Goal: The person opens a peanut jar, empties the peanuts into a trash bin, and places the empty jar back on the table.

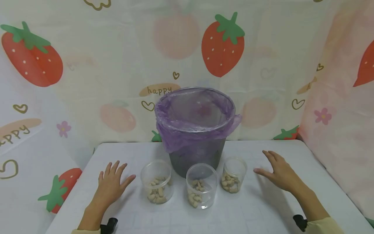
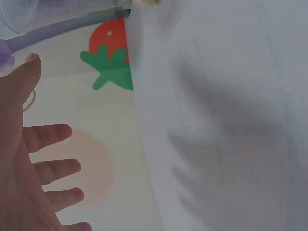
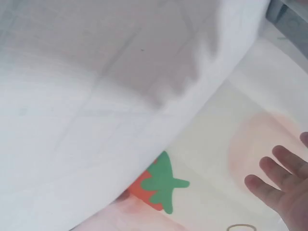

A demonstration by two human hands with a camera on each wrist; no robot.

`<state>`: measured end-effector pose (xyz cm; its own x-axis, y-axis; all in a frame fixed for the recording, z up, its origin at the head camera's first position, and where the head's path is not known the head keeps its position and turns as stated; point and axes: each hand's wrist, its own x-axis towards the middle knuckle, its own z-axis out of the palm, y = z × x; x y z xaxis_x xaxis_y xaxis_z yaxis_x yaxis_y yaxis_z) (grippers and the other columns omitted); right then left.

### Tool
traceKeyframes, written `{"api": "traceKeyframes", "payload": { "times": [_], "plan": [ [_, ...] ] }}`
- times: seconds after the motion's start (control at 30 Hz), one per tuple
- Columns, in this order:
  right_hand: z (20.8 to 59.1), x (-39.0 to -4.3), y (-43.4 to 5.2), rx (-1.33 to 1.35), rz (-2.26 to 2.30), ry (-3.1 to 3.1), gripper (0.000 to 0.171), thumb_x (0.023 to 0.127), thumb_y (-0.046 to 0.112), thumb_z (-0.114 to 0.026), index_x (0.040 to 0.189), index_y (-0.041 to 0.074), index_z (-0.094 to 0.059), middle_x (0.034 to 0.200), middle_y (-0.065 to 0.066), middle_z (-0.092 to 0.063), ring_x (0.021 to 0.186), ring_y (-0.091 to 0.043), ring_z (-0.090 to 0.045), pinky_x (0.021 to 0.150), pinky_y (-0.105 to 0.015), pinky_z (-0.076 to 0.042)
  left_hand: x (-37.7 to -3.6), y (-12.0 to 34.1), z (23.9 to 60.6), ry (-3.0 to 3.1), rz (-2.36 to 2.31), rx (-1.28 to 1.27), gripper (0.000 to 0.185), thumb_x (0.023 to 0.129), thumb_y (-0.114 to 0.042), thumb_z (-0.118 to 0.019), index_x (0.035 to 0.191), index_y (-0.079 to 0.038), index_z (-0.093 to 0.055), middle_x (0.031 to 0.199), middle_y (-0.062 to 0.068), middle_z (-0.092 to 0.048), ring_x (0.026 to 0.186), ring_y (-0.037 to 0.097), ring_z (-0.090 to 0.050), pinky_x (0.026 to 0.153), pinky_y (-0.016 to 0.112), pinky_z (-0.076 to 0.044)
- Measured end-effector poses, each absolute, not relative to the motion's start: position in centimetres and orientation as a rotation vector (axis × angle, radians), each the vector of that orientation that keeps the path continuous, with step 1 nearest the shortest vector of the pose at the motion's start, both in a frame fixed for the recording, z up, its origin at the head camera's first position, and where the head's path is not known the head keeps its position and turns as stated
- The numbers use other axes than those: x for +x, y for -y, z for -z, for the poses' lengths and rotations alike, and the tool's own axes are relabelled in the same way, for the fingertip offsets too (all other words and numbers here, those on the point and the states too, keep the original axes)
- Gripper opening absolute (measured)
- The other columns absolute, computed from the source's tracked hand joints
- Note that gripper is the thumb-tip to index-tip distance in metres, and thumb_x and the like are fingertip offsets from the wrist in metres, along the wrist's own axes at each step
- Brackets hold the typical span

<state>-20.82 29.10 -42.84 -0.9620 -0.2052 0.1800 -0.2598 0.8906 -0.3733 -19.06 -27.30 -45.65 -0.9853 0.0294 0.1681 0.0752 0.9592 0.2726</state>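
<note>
On the white table (image 1: 263,208), the left hand (image 1: 111,185) lies flat with fingers spread, holding nothing, near the table's left edge. Just to its right stands the left jar (image 1: 156,181), then the middle jar (image 1: 201,190) and the right jar (image 1: 234,175), all lidless, each with peanuts at the bottom. The right hand (image 1: 279,174) hovers with fingers spread and holds nothing, beside the right jar. Behind the jars stands a bin (image 1: 195,130) lined with a purple bag.
</note>
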Motion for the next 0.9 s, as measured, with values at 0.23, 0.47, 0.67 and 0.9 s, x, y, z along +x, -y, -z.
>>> {"api": "traceKeyframes", "payload": {
  "times": [0.23,0.47,0.67,0.9],
  "plan": [
    [41.6,-20.7,-29.0,0.374,-0.694,2.917,0.084,0.09,0.049,-0.064,0.149,-0.001,-0.03,0.148,-0.035,-0.031,0.132,-0.057,-0.032,0.099,-0.074,-0.032,-19.1,27.4,45.1,2.98,0.509,-0.083,0.072,0.095,-0.055,-0.052,0.142,-0.001,-0.043,0.15,0.033,-0.032,0.14,0.054,-0.018,0.106,0.077,-0.016],
    [40.5,-20.2,-28.6,0.396,-0.778,2.915,0.082,0.092,0.047,-0.062,0.151,0.003,-0.027,0.151,-0.033,-0.028,0.133,-0.057,-0.03,0.098,-0.076,-0.03,-19.1,27.5,44.6,2.972,0.552,-0.099,0.071,0.096,-0.053,-0.052,0.142,0.0,-0.041,0.15,0.035,-0.03,0.14,0.055,-0.018,0.105,0.077,-0.016],
    [39.5,-19.9,-28.1,0.433,-0.84,2.895,0.08,0.093,0.045,-0.062,0.153,0.008,-0.025,0.152,-0.029,-0.028,0.136,-0.054,-0.03,0.099,-0.075,-0.03,-19.0,27.2,44.0,2.939,0.615,-0.122,0.069,0.096,-0.05,-0.053,0.142,0.001,-0.042,0.149,0.035,-0.031,0.14,0.055,-0.019,0.106,0.076,-0.016],
    [38.4,-19.7,-27.1,0.515,-0.898,2.842,0.077,0.092,0.04,-0.065,0.152,0.008,-0.028,0.152,-0.025,-0.031,0.136,-0.051,-0.033,0.1,-0.073,-0.031,-18.9,27.0,43.5,2.908,0.661,-0.15,0.067,0.097,-0.047,-0.054,0.142,0.001,-0.042,0.149,0.035,-0.031,0.14,0.056,-0.019,0.106,0.076,-0.018]
  ]
}}
